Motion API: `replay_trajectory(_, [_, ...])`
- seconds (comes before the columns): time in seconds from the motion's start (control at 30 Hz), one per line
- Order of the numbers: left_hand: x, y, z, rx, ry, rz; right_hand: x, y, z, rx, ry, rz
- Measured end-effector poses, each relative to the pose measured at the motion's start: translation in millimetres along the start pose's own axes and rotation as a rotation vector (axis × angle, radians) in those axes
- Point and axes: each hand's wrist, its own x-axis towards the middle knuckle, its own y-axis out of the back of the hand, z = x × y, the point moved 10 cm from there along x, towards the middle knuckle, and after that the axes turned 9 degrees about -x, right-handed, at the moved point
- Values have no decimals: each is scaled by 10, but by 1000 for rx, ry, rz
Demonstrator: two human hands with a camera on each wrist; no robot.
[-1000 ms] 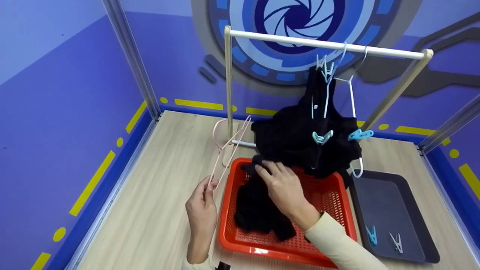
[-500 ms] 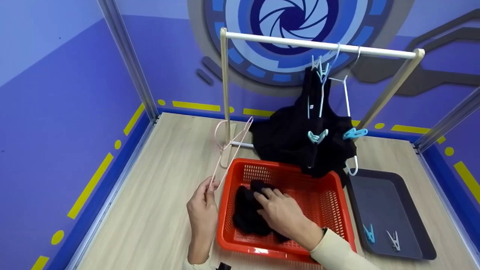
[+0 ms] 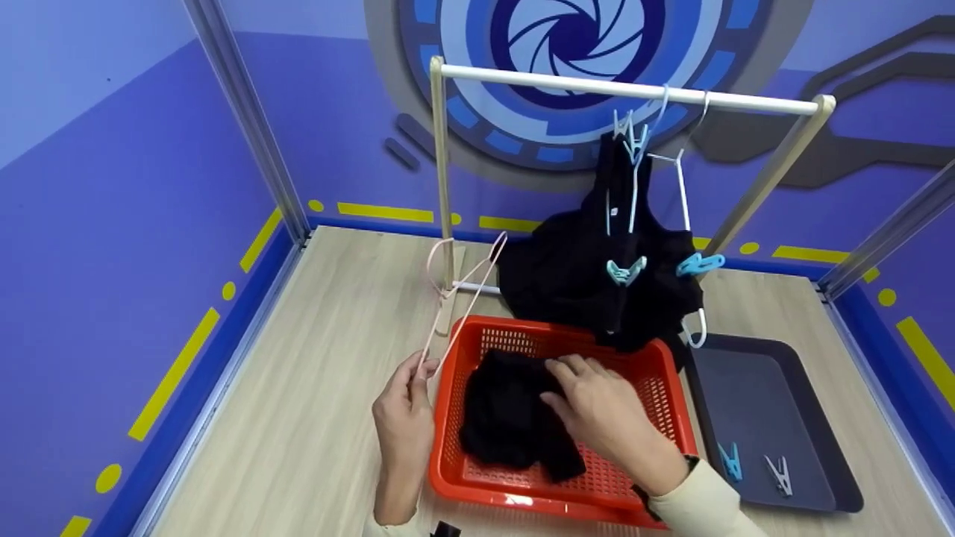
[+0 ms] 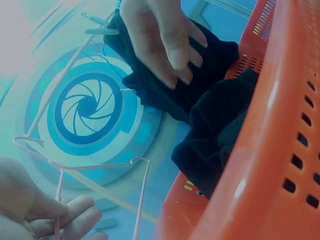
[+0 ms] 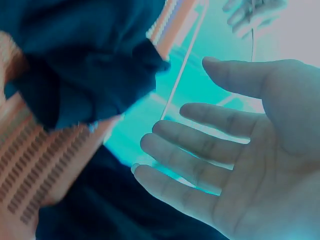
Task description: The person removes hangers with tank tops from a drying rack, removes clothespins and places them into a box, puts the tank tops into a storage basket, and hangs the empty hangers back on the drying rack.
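My left hand (image 3: pixel 403 421) pinches one end of a thin pink clothes hanger (image 3: pixel 445 295) between thumb and fingers, left of the red basket (image 3: pixel 537 508). The hanger tilts up, its hook pointing away from me. In the basket lies a crumpled black garment (image 3: pixel 507 410). Over the garment's right edge hovers my right hand (image 3: pixel 608 410); the right wrist view shows that hand (image 5: pixel 270 160) with fingers spread and nothing in its palm. Another black garment (image 3: pixel 559 276) hangs just beyond the basket, held by a teal clothespin (image 3: pixel 625 272) and a blue clothespin (image 3: pixel 700 264).
A drying rack (image 3: pixel 537 79) stands behind the basket, with a white hanger (image 3: pixel 683 195) on its bar. To the right is a dark grey tray (image 3: pixel 768 418) bearing a blue clothespin (image 3: pixel 730 462) and a grey clothespin (image 3: pixel 779 476). Purple walls (image 3: pixel 149 186) enclose the table.
My right hand has lowered the black garment into the basket, let it go and shifted right. The cloth lies more spread out. My left hand keeps the hanger almost still.
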Motion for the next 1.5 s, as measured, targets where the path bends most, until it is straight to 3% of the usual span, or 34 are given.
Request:
replay_trajectory(0.3, [-7,9,21,17,-45,4,-183,156,621,-38,-157,78])
replay_trajectory(0.57, [-1,31,49,1,-63,16,-435,94,1044,-27,-282,61])
replay_trajectory(0.77, [11,42,31,10,-49,18,-656,9,1289,-90,-372,109])
replay_trajectory(0.93, [12,43,29,19,-49,11,-834,-204,1468,-95,-435,9])
replay_trajectory(1.07, [18,39,26,16,-47,2,-949,-350,1583,-85,-456,-41])
replay_trajectory(1.27, [14,41,24,17,-47,3,-1015,-434,1705,-67,-437,44])
replay_trajectory(1.5, [15,52,-7,8,-20,3,-994,-498,1745,-77,-402,67])
